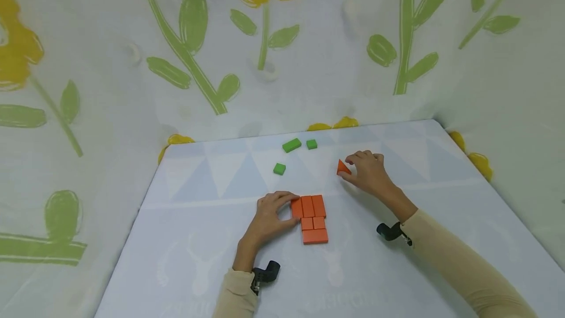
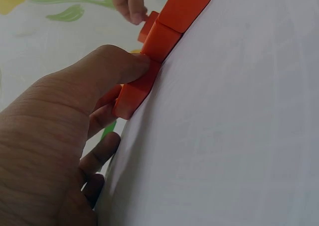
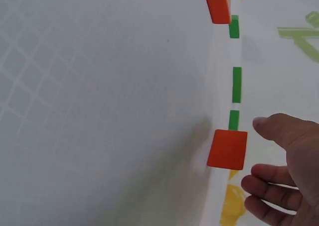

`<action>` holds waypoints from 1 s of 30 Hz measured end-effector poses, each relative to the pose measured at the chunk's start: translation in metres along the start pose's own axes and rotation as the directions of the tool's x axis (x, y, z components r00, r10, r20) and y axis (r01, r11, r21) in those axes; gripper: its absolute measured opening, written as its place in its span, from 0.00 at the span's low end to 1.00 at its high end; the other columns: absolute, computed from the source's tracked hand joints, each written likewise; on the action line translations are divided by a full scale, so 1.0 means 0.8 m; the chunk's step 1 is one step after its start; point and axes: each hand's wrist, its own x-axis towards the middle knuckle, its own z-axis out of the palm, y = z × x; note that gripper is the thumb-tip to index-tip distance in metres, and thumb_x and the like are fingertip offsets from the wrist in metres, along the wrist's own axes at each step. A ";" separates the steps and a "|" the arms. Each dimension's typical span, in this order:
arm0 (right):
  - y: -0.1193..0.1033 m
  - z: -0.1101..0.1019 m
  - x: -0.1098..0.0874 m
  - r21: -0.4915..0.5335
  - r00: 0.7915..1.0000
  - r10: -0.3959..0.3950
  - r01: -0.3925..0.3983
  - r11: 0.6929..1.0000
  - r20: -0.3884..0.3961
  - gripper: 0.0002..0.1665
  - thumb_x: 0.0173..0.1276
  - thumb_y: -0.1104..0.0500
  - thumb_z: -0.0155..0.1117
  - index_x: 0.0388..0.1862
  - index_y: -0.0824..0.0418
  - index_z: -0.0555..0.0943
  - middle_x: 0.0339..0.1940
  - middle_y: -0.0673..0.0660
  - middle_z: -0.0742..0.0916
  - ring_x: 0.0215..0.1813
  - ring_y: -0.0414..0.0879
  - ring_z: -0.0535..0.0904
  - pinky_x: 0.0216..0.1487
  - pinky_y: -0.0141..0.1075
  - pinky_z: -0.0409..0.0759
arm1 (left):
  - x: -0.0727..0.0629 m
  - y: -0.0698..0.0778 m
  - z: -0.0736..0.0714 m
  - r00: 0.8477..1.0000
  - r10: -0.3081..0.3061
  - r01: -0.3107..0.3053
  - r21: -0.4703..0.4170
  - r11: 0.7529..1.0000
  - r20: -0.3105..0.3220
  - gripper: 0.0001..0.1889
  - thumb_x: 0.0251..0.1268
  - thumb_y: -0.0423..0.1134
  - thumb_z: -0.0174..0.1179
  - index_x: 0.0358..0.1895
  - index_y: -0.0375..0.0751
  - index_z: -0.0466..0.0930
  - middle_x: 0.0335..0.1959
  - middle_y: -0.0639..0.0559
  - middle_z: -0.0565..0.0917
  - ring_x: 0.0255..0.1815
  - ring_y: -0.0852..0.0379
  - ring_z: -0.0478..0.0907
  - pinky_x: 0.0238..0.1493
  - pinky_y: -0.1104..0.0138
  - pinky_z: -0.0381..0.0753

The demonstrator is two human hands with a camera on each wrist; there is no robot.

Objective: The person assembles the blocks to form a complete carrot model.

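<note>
My left hand (image 1: 270,214) pinches the leftmost orange block (image 1: 296,207) of a flat orange group, its thumb on the near side and its index finger at the far end. In the left wrist view, the thumb (image 2: 134,68) presses against the block's side. My right hand (image 1: 370,173) is further back and to the right, beside a single orange triangular block (image 1: 342,167). Seen from the right wrist, that orange block (image 3: 228,150) shows a square face, with the thumb (image 3: 271,129) and loosely bent fingers spread apart around its near side.
Upright orange blocks (image 1: 313,206), two small orange pieces (image 1: 313,223) and a wider orange block (image 1: 315,237) make up the group. Behind it lie a long green block (image 1: 292,145) and two small green blocks, one nearer (image 1: 279,169). Flower-patterned cloth hangs behind the table (image 1: 198,249).
</note>
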 end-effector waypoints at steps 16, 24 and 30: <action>-0.014 0.007 0.011 0.039 1.000 -0.007 0.007 0.999 0.014 0.14 0.65 0.55 0.70 0.44 0.63 0.85 0.39 0.57 0.85 0.48 0.56 0.76 0.56 0.60 0.61 | 0.000 -0.006 -0.001 1.000 0.003 -0.004 0.016 1.000 0.011 0.27 0.60 0.54 0.68 0.64 0.59 0.78 0.63 0.62 0.75 0.62 0.56 0.69 0.65 0.50 0.57; -0.032 -0.018 -0.020 0.067 0.990 -0.138 0.136 0.988 0.016 0.16 0.59 0.57 0.75 0.45 0.61 0.86 0.38 0.53 0.85 0.46 0.52 0.76 0.59 0.60 0.60 | 0.000 -0.006 0.000 1.000 0.008 -0.008 0.025 1.000 0.005 0.27 0.60 0.54 0.68 0.64 0.59 0.78 0.63 0.61 0.75 0.61 0.56 0.70 0.63 0.50 0.58; -0.051 -0.026 -0.052 0.074 0.967 -0.254 0.254 0.964 -0.010 0.17 0.56 0.55 0.78 0.44 0.58 0.86 0.38 0.50 0.86 0.47 0.48 0.77 0.56 0.57 0.62 | 0.002 -0.003 0.000 1.000 -0.008 0.008 0.014 1.000 0.013 0.27 0.59 0.54 0.68 0.64 0.59 0.78 0.62 0.61 0.76 0.61 0.56 0.69 0.63 0.50 0.58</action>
